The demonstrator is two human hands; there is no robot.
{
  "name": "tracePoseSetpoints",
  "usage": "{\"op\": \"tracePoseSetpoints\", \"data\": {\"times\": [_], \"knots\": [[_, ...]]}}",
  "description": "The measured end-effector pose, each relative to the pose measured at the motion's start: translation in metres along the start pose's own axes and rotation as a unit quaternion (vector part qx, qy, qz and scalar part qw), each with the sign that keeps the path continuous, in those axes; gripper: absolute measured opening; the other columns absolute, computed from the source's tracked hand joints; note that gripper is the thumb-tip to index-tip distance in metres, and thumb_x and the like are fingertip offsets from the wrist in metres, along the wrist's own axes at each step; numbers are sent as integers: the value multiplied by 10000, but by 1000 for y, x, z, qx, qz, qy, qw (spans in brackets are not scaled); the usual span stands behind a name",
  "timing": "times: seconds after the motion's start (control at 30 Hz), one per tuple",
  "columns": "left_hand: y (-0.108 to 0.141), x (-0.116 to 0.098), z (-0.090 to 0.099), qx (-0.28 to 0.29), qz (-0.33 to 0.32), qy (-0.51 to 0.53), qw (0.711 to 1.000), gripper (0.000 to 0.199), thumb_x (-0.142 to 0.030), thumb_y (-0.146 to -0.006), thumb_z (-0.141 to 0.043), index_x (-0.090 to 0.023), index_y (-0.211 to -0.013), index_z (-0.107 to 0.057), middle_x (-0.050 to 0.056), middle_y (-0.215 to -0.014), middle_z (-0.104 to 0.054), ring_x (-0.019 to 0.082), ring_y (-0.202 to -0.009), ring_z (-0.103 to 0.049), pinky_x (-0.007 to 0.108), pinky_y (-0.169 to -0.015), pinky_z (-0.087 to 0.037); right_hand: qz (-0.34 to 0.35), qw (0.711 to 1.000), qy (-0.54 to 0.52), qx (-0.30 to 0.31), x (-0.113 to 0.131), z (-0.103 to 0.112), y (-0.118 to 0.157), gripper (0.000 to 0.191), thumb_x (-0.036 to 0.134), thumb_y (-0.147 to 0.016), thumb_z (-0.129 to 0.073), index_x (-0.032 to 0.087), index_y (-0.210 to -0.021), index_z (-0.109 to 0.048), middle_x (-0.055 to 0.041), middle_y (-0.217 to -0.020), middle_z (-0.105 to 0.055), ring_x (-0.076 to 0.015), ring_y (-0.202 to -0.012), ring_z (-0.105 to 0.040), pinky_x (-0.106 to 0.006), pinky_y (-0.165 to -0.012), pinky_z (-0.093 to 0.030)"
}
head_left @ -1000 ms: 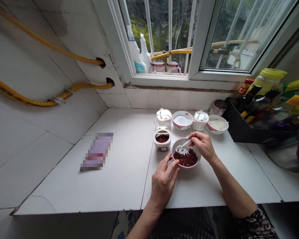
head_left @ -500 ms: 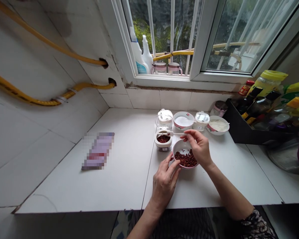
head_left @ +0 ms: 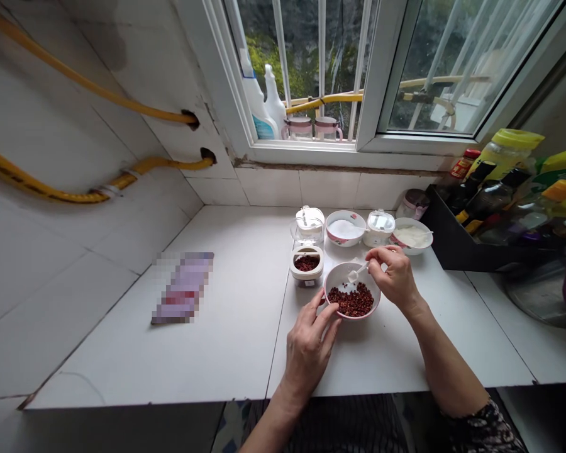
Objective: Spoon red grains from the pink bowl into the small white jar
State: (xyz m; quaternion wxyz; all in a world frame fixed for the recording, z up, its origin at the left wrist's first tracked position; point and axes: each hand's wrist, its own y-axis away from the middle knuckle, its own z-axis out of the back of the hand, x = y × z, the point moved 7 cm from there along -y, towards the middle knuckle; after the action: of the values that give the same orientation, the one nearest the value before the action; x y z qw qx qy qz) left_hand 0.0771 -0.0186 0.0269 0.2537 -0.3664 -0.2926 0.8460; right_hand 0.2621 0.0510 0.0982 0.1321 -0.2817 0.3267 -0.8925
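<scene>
My left hand (head_left: 310, 340) grips the near left rim of a small white bowl (head_left: 338, 274), its thumb and fingers on the edge. Dark reddish-brown grains that look like Sichuan peppercorns (head_left: 355, 302) cover the bowl's bottom. Above the bowl's far side, my right hand (head_left: 393, 278) pinches the handle of a small white spoon (head_left: 353, 275). Whether the spoon's scoop holds anything I cannot tell. Just behind and left of the bowl stands an open seasoning jar (head_left: 306, 277) with similar dark grains inside.
Behind stand a clear jar with a white lid (head_left: 310, 219), a bowl of white granules (head_left: 345, 242), another lidded jar (head_left: 380, 229) and a bowl of pale flakes (head_left: 411, 246). A black bottle box (head_left: 453, 248) is at right. A blurred purple packet (head_left: 183, 289) lies left.
My right hand has moved right and slightly down, bringing the spoon from over the seasoning jar to over the bowl. My left hand keeps its hold on the bowl.
</scene>
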Motion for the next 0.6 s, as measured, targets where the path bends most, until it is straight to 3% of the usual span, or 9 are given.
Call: {"op": "tracePoseSetpoints", "data": {"times": [0.13,0.33,0.43,0.6], "knots": [[0,0,0,0,-2,1,1000,236,-174,-958,-551,-215,-1182,-613,134,-1330,-588,224,-1126,-642,345,-920,-566,-2,997,40,65,-6,-17,5,178,147,-802,-494,215,-708,-628,5,-612,-684,-158,-570,-570,-386,-919,-402],[1,0,-1,-1,-1,-2,1000,245,-167,-958,-548,-216,-1189,-611,134,-1323,-594,223,-1109,-650,350,-912,-573,-35,991,-50,121,0,-40,13,190,143,-811,-481,225,-747,-640,-3,-707,-732,-172,-666,-620,-400,-952,-389],[0,0,0,-3,-4,-4,1000,241,-171,-958,-547,-216,-1185,-616,134,-1318,-598,224,-1110,-650,348,-912,-573,-80,987,-82,110,-5,-37,11,187,157,-784,-491,229,-713,-649,-7,-636,-715,-206,-736,-641,-397,-924,-420],[0,-1,0,-2,-2,-2,1000,240,-160,-954,-551,-211,-1180,-617,134,-1326,-593,223,-1130,-641,342,-924,-567,-180,958,-187,121,-18,-35,9,176,193,-759,-477,213,-700,-642,9,-557,-673,-171,-581,-619,-308,-710,-486]]}}
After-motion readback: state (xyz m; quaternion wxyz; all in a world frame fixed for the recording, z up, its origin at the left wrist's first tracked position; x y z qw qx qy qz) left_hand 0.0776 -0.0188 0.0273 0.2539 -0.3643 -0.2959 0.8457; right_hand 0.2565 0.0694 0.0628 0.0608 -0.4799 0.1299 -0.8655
